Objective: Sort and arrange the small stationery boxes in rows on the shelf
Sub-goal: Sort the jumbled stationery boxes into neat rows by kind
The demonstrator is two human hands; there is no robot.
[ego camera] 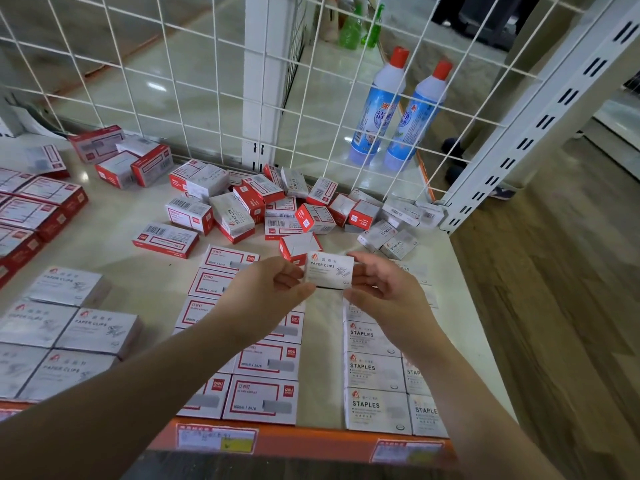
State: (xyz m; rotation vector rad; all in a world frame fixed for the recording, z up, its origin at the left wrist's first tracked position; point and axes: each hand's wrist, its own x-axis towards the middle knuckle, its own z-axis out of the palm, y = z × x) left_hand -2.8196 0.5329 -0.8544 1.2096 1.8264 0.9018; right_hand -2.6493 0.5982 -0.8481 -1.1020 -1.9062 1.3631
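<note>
A: Where is the paper clips box (329, 270) and which way does it lie?

B: It is held above the shelf (114, 244), just in front of the loose pile of boxes (277, 206). Its long axis runs left to right, its printed face turned up toward the person, the words "PAPER CLIPS" reading upright from their side.

A: Who has hold of it?

B: Both hands. The left hand (268, 289) pinches the left end between thumb and curled fingers, and the right hand (382, 289) pinches the right end the same way.

A: What is the box like?

B: A small flat rectangular carton, white to silver-grey card with a faint sheen, a little red logo at one corner and a drawing of clips on the face.

A: And around the pile?

B: The pile itself is a jumble of red-and-white and grey cartons, tipped at all angles against the white wire grid (207, 81) at the shelf's back. In front of the pile, under the hands, lie flat rows of red-framed staple boxes (261, 398). To the front right of the pile stand rows of white "STAPLES" boxes (375, 408). To its front left are grey paper clip boxes (100, 329), laid flat side by side. The shelf surface is smooth, pale and glossy, with an orange front edge (311, 441) carrying price labels. Behind the pile, beyond the grid, two blue plastic bottles (398, 112) with red caps stand upright.
</note>
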